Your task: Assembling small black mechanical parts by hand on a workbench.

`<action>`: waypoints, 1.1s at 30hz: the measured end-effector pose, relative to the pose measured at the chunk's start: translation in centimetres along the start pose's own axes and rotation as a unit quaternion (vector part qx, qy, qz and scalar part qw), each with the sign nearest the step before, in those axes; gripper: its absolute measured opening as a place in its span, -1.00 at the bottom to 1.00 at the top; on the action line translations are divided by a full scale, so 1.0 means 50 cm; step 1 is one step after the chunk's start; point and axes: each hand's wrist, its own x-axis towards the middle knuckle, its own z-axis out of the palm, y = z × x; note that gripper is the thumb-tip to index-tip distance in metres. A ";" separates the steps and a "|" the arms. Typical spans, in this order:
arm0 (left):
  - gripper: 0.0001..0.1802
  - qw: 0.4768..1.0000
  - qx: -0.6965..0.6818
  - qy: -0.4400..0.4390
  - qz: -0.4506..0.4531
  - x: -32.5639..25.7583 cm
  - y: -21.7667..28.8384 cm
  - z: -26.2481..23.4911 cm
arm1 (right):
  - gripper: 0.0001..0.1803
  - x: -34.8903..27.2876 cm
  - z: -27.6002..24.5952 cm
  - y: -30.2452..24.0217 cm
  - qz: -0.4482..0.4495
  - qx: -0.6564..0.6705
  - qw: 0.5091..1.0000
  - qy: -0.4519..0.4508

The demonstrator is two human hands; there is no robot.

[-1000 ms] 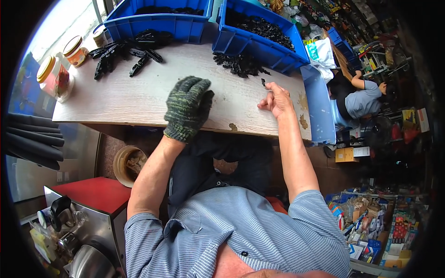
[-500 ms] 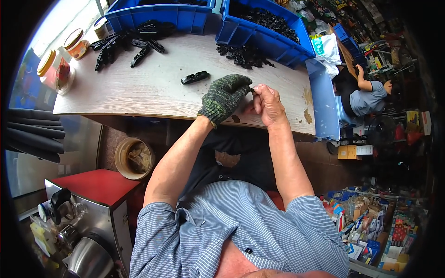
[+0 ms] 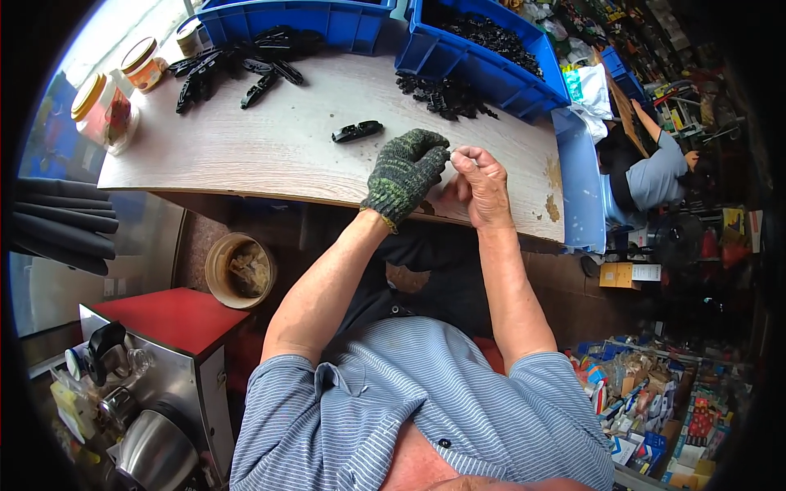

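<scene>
My left hand [image 3: 404,173], in a dark green knitted glove, is closed, its fingertips curled toward my right hand. My bare right hand [image 3: 485,186] pinches with thumb and forefinger right beside the gloved fingertips. Whatever the two hands hold between them is too small and hidden to make out. Just beyond the glove, a long black plastic part [image 3: 358,131] lies alone on the wood-grain table [image 3: 246,155]. More such black parts form a pile [image 3: 237,69] at the far left. A heap of small black pieces [image 3: 446,96] lies in front of the right blue crate.
Two blue crates [image 3: 299,31] [image 3: 483,72] stand along the table's far side, the right one full of small black pieces. Lidded jars [image 3: 105,114] stand at the left edge. A light blue bin [image 3: 580,184] adjoins the right end. Another person [image 3: 651,176] is beyond it.
The whole view has shifted slightly, so the table and crates sit a little further right. My hands stay together, fingertips close; the small dark bit seen between them earlier is now harder to see.
</scene>
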 end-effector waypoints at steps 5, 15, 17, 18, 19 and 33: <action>-0.66 0.925 0.265 0.123 0.242 -0.043 -0.015 -0.015 | -0.81 -0.003 0.000 0.005 -0.018 0.017 1.000 -0.007; -0.92 0.733 0.583 0.192 0.293 -0.003 0.049 -0.178 | -0.79 -0.008 0.011 -0.001 -0.017 0.033 0.999 0.033; -0.91 0.743 0.568 0.189 0.299 0.003 0.040 -0.192 | -0.79 -0.007 0.012 0.003 -0.021 0.034 0.999 0.031; -0.91 0.754 0.552 0.186 0.303 0.007 0.037 -0.195 | -0.79 -0.005 0.010 0.005 -0.022 0.035 0.999 0.026; -0.89 0.739 0.564 0.191 0.314 0.015 0.035 -0.197 | -0.79 -0.004 0.007 0.008 -0.023 0.036 0.999 0.020; -0.82 0.724 0.616 0.132 0.282 0.026 0.033 -0.196 | -0.79 -0.005 0.005 0.009 -0.028 0.039 0.998 0.032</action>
